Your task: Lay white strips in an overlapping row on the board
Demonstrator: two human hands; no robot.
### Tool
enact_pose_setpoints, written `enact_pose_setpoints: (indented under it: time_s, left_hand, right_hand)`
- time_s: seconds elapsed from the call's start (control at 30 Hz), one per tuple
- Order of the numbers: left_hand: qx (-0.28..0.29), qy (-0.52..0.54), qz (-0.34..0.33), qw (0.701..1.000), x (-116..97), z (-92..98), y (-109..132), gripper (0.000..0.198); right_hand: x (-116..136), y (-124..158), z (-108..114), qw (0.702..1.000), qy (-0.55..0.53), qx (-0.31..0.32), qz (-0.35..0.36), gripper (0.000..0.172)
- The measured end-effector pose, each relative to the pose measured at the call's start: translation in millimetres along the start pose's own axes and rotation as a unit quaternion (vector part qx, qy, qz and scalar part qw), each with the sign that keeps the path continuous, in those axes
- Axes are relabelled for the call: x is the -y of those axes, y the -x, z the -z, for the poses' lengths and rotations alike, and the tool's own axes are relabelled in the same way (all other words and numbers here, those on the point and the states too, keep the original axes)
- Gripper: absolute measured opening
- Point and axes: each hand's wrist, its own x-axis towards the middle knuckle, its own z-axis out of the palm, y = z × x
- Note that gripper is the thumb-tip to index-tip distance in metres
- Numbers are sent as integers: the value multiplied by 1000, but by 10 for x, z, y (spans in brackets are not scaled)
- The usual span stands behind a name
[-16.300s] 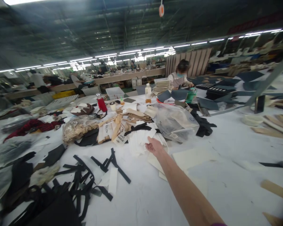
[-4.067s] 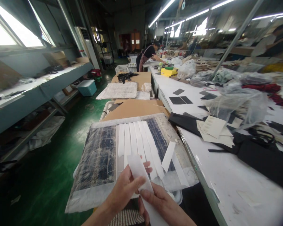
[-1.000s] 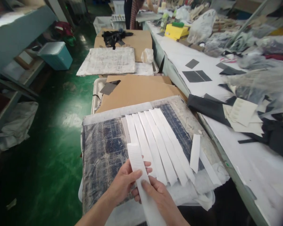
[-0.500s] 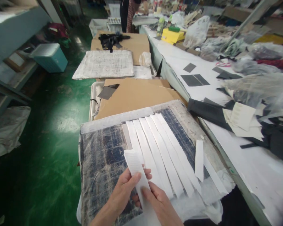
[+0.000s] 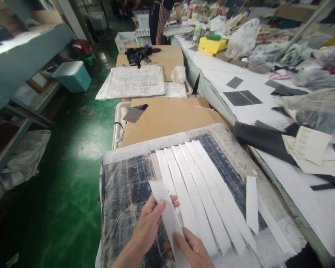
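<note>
A long white strip (image 5: 167, 212) slants between my two hands, above a worn dark board (image 5: 125, 186). Near its upper part, my left hand (image 5: 150, 219) pinches it, thumb on top and fingers underneath. My right hand (image 5: 191, 247) grips the same strip lower down, thumb on its face. Just right of the hands, several white strips (image 5: 201, 190) lie side by side on the board, slightly fanned. A short white piece (image 5: 252, 204) rests apart from them at the right. The lower end of the held strip runs out of view.
Behind the board lies brown cardboard (image 5: 167, 115) on a white tray (image 5: 118, 123). To the right runs a long white table (image 5: 284, 178) with dark sheets, cream pieces (image 5: 312, 147) and plastic bags. A person (image 5: 163, 22) stands at the far end. Green floor (image 5: 72, 178) is on the left.
The camera view has shifted, so the surroundings sit a little further right and lower. My right hand has slid slightly down the strip, away from my left hand, which keeps its hold.
</note>
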Motion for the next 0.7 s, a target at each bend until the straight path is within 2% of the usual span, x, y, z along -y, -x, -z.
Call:
enact_pose_setpoints:
  time_s: [0.2, 0.3, 0.37, 0.47, 0.57, 0.7]
  left_hand:
    - [1, -62, 2, 998, -41, 155, -168, 36]
    - [8, -125, 13, 992, -78, 298, -320, 37]
    - [13, -187, 8, 982, -93, 397, -474, 39]
    - [6, -315, -28, 949, -99, 519, -757, 37]
    - [-5, -390, -66, 918, -118, 566, -1019, 31]
    - [-38, -453, -117, 883, -175, 499, -1233, 33]
  right_hand:
    - [1, -157, 20, 999, 32, -17, -13, 48]
    - [-30, -270, 62, 995, 91, -38, 17, 45]
    - [-42, -341, 85, 989, 125, -59, 44, 42]
    - [-57, -443, 101, 985, 138, -89, 61, 37]
    - [-97, -552, 99, 975, 124, -162, 91, 32]
    - [-150, -699, 110, 932, 168, -289, 137, 42]
